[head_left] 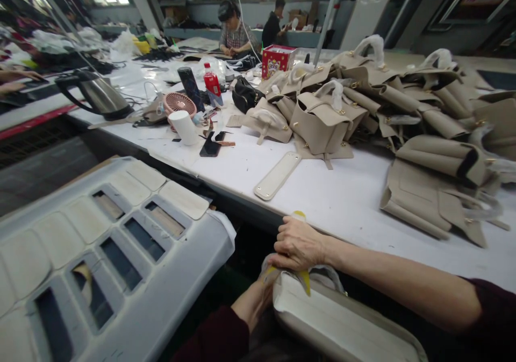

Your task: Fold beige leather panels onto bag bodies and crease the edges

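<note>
Low in front of me is a beige handbag [346,313], lying on its side with its pale flat base turned up. My right hand [300,243] is closed in a fist at the bag's near end, around a thin yellow piece [299,215] that sticks out above and below it; its kind is unclear. Under it, my left hand [264,289] is against the same end of the bag, its fingers mostly hidden. Clear plastic wrap [328,276] shows around the bag's handle. On the table edge ahead lies a cream base panel [278,176] with small metal studs.
Beige bags [322,120] pile up across the right of the white table [226,190]. A phone [212,144], white roll [184,128], pink fan [179,104], red bottle [212,82] and kettle [100,96] stand farther left. At left, a slotted grey stand [173,276] holds cream panels. People sit behind.
</note>
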Action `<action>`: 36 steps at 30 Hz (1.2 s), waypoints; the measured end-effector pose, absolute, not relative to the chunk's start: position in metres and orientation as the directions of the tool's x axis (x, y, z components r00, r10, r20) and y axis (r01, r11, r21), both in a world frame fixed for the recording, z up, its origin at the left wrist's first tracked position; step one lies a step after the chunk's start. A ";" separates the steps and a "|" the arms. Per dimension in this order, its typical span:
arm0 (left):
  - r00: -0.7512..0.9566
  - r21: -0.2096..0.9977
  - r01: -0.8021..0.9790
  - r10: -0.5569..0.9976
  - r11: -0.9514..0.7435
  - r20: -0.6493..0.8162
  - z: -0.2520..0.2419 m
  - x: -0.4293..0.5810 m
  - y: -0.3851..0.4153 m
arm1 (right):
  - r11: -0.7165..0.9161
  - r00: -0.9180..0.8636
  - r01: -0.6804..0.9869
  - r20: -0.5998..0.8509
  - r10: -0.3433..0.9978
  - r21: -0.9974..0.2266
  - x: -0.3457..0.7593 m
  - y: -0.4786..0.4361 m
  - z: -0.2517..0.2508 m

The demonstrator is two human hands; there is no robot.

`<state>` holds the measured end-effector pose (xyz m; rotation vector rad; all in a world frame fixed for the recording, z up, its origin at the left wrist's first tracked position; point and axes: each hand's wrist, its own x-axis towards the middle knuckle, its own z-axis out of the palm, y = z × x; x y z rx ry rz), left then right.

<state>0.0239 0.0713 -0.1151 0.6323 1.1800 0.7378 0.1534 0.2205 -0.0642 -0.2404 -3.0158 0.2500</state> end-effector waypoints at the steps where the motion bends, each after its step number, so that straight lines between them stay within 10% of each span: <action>1: 0.202 0.776 -0.167 0.792 0.608 -0.577 -0.113 0.024 0.069 | 0.977 -0.985 0.125 0.100 0.144 -0.170 0.153 0.221 -0.066; 16: 0.002 0.917 -0.051 0.919 0.395 -0.395 -0.101 -0.009 0.074 | 0.988 -0.994 0.056 0.081 0.069 -0.146 0.153 0.224 -0.069; 30: 0.242 0.739 0.664 0.968 -0.114 -0.068 -0.067 0.007 0.073 | 0.976 -0.984 0.149 0.076 0.162 -0.156 0.171 0.209 -0.075; 36: 0.247 0.917 0.390 0.950 0.084 -0.192 -0.072 0.008 0.074 | 0.922 -0.938 0.324 0.058 0.343 -0.210 0.188 0.184 -0.070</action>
